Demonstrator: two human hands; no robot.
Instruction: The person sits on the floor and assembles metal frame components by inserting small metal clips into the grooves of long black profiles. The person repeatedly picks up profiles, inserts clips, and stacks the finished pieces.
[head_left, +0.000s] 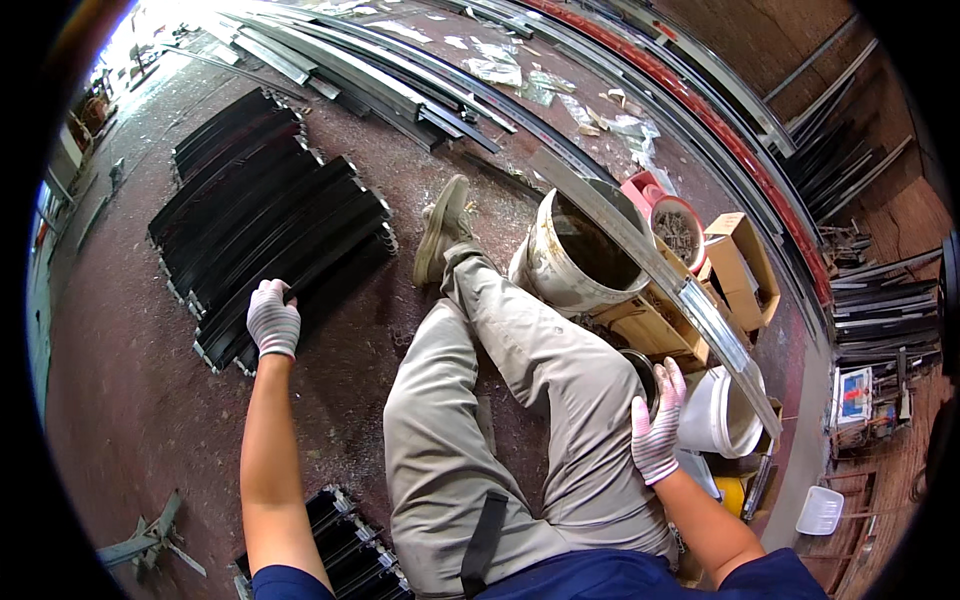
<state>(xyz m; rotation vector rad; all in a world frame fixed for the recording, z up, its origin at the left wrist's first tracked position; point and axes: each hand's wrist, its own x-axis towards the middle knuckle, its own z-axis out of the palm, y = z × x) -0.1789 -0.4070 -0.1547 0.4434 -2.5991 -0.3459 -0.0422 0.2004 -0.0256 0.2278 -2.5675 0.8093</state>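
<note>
My left hand (273,318), in a striped glove, is at the near edge of a stack of long black slats (270,220) on the floor. Its fingers are curled round the edge of one slat. Metal-coloured pieces show along the slats' ends. My right hand (657,425), gloved too, rests against the side of my knee with fingers stretched out and thumb apart, holding nothing. Close beside it are a dark round container (640,375), partly hidden, and a white bucket (710,415). A second group of black slats (345,545) lies beside my left arm.
A large dirty bucket (545,245) and a red bucket of small parts (677,225) stand ahead right. A long metal bar (680,290) spans the containers. Cardboard boxes (740,265) stand beyond. Metal profiles (340,70) lie across the far floor. A metal stand (150,535) is at lower left.
</note>
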